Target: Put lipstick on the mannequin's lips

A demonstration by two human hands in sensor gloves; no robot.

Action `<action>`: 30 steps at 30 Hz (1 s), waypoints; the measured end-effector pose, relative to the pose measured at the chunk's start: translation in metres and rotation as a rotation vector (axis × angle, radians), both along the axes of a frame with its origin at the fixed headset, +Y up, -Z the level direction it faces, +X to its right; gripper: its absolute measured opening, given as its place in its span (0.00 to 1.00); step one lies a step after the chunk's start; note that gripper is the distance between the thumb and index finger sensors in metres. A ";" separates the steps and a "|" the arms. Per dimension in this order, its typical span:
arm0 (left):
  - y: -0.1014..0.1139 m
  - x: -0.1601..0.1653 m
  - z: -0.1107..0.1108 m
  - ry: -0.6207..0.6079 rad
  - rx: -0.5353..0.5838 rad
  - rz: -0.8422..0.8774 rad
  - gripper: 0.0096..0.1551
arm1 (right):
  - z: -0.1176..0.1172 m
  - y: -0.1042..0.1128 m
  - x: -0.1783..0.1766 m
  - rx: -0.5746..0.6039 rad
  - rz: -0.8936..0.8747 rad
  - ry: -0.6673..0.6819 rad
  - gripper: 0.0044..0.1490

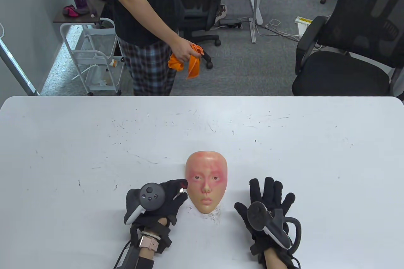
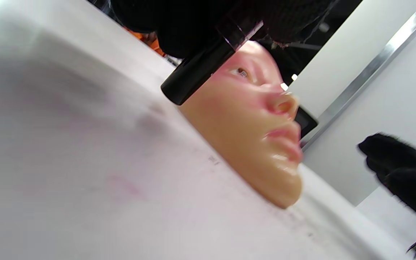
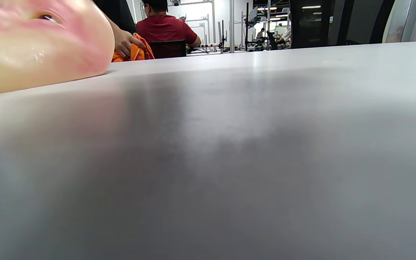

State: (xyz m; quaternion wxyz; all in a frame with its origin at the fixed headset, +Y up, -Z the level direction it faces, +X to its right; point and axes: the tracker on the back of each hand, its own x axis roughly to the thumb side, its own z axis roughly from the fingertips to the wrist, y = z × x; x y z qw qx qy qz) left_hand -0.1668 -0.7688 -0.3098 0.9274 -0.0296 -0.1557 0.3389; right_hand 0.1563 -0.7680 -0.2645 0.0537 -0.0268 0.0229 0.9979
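Gripping the capped black lipstick (image 2: pixel 202 65) in my left hand (image 1: pixel 157 201) beside the mask (image 1: pixel 206 184) near the desk's (image 1: pixel 94 143) front edge, I should bring my flat, empty right hand (image 1: pixel 268 209) over to uncap it before aiming at the lips (image 2: pixel 284 142).

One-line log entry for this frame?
left hand: holds lipstick | right hand: flat on table | mannequin face: lips bare

Mannequin face (image 1: pixel 206 185) lies face-up on the table, cheeks smeared pink, beside a capped black lipstick tube (image 2: pixel 202 65)
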 end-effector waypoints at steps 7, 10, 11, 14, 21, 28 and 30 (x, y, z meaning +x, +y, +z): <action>0.002 0.027 0.010 -0.115 -0.051 0.308 0.30 | 0.004 0.002 -0.008 0.039 0.012 0.038 0.57; 0.006 0.036 0.012 -0.149 -0.042 0.284 0.30 | 0.005 0.003 -0.014 0.058 -0.052 0.077 0.56; 0.008 0.038 0.013 -0.155 -0.033 0.282 0.30 | 0.006 0.004 -0.016 0.071 -0.092 0.101 0.56; 0.016 0.043 0.016 -0.172 -0.031 0.303 0.31 | 0.009 0.006 -0.028 0.116 -0.254 0.207 0.55; 0.032 0.064 0.028 -0.246 -0.019 0.313 0.32 | 0.018 0.011 -0.061 0.166 -0.510 0.331 0.48; 0.046 0.064 0.033 -0.228 0.077 0.229 0.34 | 0.026 0.018 -0.065 0.273 -0.476 0.308 0.38; 0.048 0.063 0.033 -0.227 0.088 0.231 0.34 | 0.027 0.018 -0.065 0.277 -0.464 0.313 0.38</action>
